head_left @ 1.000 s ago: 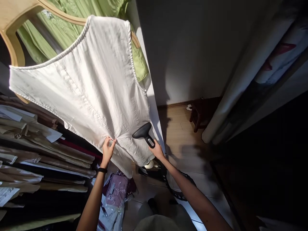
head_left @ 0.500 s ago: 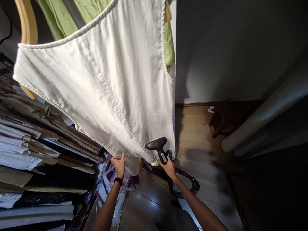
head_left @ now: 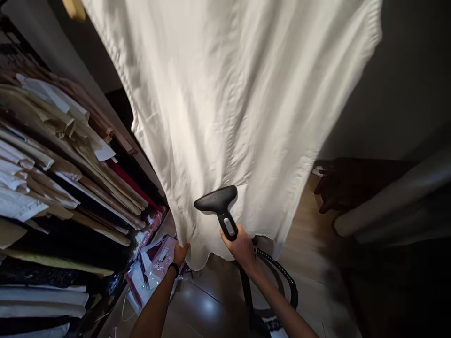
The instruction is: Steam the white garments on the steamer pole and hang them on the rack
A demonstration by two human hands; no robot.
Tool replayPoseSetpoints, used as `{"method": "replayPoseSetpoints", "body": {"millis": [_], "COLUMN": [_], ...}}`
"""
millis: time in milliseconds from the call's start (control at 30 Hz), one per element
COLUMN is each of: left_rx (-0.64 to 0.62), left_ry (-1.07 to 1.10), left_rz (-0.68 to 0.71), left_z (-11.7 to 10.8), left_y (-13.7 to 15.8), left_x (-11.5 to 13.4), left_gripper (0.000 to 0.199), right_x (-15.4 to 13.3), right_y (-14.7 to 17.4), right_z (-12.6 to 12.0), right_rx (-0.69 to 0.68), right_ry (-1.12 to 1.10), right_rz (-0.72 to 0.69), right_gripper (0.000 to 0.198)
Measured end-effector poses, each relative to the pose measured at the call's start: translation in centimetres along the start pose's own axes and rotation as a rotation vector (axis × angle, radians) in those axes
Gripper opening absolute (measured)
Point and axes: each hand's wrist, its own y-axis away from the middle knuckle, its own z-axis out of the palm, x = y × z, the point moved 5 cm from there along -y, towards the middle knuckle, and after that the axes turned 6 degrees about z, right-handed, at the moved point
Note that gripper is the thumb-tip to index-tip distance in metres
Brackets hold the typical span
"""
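I have a white top (head_left: pixel 207 98) filling my view from twelve o'clock down past the middle, hanging in soft folds. At nine o'clock I see a long row of clothes (head_left: pixel 86 192), and at six the floor (head_left: pixel 206 307) shows below the hem. A dark stool (head_left: pixel 355 185) sits at three o'clock, wrapped packages (head_left: pixel 155 267) lie between seven and eight, and a black hose (head_left: pixel 291 284) curls at five. The black steamer (head_left: pixel 217 202) is at six o'clock, just under centre, its head tilted before the top; I cannot tell whether they touch. My right hand (head_left: pixel 241 246) is wrapped around its handle. At seven, my left hand (head_left: pixel 179 253) pinches the top's lower edge, thumb in front. The hands are apart. A dark wristband (head_left: pixel 173 268) circles the left wrist.
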Motion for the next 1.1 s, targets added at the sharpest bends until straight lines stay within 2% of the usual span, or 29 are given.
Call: {"method": "replayPoseSetpoints", "body": {"millis": [67,133,233,333,500,600,733,900,1000,1100], "left_rx": [-0.039,-0.067,-0.073,-0.072,-0.007,0.014,0.035,0.088,0.123,0.136], "left_ry": [0.114,0.218,0.303,0.378,0.492,0.563,0.675,0.910,0.994,1.044], "left_rz": [-0.089,-0.139,-0.126,-0.109,-0.058,-0.038,-0.061,-0.082,-0.055,-0.030], "left_z": [1.2,2.2,3.1,3.6,4.6,5.6,6.7,7.1,7.1,7.1], "left_y": [0.2,0.3,0.3,0.2,-1.4,-1.8,-0.1,1.2,0.5,0.1], "left_x": [-4.7,-9.3,-15.7,-21.4,-29.9,-33.8,-36.1,-35.3,-35.1,-35.0], "left_gripper": [0.048,0.048,0.050,0.054,0.049,0.046,0.048,0.043,0.044,0.044], "right_x": [0.6,2.3,5.4,7.1,6.1,5.4,8.2,15.2,18.1,19.2], "right_y": [0.7,1.7,3.5,4.7,3.7,3.0,4.5,9.9,12.9,14.9], "right_z": [2.6,5.6,10.1,13.6,17.3,20.4,26.5,33.3,35.6,36.7], "right_rx": [0.027,0.035,-0.005,-0.033,0.025,0.064,-0.029,-0.289,-0.361,-0.402], "right_ry": [0.008,-0.001,-0.028,-0.081,-0.161,-0.172,-0.081,0.158,0.191,0.203], "right_rz": [-0.045,-0.029,0.064,0.041,-0.162,-0.256,-0.224,-0.046,0.001,0.008], "right_gripper": [0.030,0.034,0.039,0.041,0.043,0.044,0.041,0.038,0.039,0.039]}}
